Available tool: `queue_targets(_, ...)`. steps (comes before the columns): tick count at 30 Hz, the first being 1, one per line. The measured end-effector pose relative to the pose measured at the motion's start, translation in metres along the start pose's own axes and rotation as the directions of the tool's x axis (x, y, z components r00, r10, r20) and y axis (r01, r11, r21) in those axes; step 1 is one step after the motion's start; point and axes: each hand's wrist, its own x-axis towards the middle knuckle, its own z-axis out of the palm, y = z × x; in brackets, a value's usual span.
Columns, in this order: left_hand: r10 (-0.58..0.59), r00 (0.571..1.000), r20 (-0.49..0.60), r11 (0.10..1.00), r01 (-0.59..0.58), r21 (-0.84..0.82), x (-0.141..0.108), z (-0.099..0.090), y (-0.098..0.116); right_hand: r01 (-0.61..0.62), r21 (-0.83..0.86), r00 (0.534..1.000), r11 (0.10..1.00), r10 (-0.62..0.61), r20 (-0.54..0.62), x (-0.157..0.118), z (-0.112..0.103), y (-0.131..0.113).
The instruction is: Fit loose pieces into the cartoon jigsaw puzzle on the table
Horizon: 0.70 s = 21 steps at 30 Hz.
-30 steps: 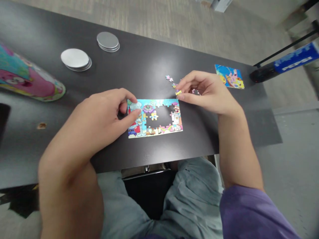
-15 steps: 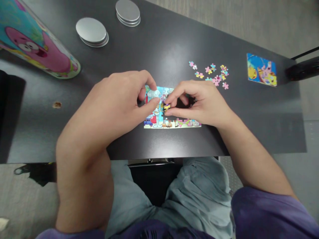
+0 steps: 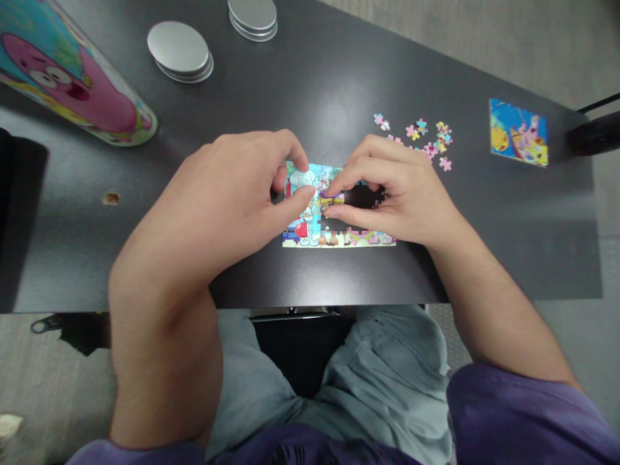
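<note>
Both hands sit on the half-done puzzle point(image 3: 334, 236) near the table's front edge: the right hand point(image 3: 402, 194) pinches a small yellow piece point(image 3: 333, 201) over the gap, the left hand point(image 3: 232, 194) presses the puzzle's left end with curled fingers. Loose pieces point(image 3: 426, 139) lie just beyond. Farther back are 2 lid stacks point(image 3: 181, 48) and a cartoon tube point(image 3: 72, 84), contents hidden. The piece has shifted slightly since 0.5 s ago.
</note>
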Motion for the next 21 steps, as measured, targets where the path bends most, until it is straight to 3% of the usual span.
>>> queue_targets(3, -0.002, 1.0, -0.007, 1.0, 0.002, 0.012, 0.0, -0.001, 0.002, 0.003, 0.005, 1.0, 1.0, -0.003, -0.002, 0.001, -0.001, 0.001)
queue_targets(9, 0.002, 0.996, 0.087, 0.999, -0.006, 0.044, -0.001, -0.008, 0.005, -0.127, 0.062, 0.988, 0.99, 0.121, 0.096, 0.006, -0.007, -0.002)
queue_targets(15, -0.004, 0.998, 0.07, 0.999, 0.0, 0.049, -0.002, -0.007, 0.004, -0.178, 0.076, 0.981, 0.981, 0.171, 0.088, 0.006, -0.008, -0.002)
queue_targets(21, 0.009, 0.997, 0.08, 0.999, -0.012, 0.043, -0.003, -0.008, 0.005, -0.273, 0.201, 0.96, 0.941, 0.252, 0.124, 0.03, 0.0, -0.026)
